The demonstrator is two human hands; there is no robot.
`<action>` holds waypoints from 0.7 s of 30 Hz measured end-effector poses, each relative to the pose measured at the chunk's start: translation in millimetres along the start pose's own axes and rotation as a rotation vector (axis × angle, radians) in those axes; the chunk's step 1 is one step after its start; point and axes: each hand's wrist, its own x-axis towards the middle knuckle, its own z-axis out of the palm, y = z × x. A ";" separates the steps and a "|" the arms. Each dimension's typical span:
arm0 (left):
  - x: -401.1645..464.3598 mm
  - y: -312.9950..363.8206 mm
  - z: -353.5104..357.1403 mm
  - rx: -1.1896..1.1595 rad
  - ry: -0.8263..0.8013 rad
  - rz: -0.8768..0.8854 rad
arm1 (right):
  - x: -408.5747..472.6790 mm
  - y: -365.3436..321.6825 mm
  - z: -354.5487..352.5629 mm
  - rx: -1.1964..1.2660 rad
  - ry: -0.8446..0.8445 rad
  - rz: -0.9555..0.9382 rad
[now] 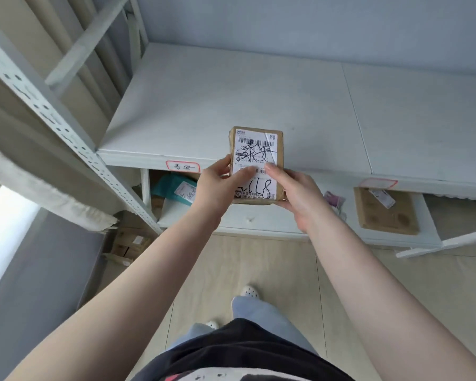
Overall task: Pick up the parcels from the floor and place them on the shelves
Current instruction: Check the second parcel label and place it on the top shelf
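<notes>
A small brown cardboard parcel [256,149] with a white shipping label and black handwriting is held over the front edge of a white shelf board [231,105]. My left hand [217,185] grips its left side, thumb across the label. My right hand [297,193] holds its right side and lower corner, fingers curled under it. The parcel's far end reaches over the shelf; whether it touches the board I cannot tell.
The shelf's front edge carries a red-framed label [183,166]. On the lower shelf lie a teal bag parcel [173,188], a small pink-labelled packet [333,200] and a flat brown parcel [385,211]. A perforated upright [52,114] stands left. Cardboard boxes [129,243] sit on the floor.
</notes>
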 end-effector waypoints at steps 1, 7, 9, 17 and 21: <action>9.5 4.1 2.9 -0.001 0.014 0.004 | 10.5 -6.4 -1.6 -0.008 -0.007 0.000; 60.1 15.5 11.7 -0.004 0.061 -0.015 | 63.9 -31.9 -4.9 -0.045 -0.037 0.015; 76.6 18.4 11.7 -0.015 0.063 -0.019 | 78.2 -39.1 -3.2 -0.058 -0.041 0.023; 156.2 41.6 10.7 -0.039 -0.028 -0.103 | 138.1 -69.6 7.2 -0.042 0.040 0.008; 197.0 51.3 11.1 0.012 -0.078 -0.136 | 166.7 -83.1 12.6 -0.013 0.097 0.016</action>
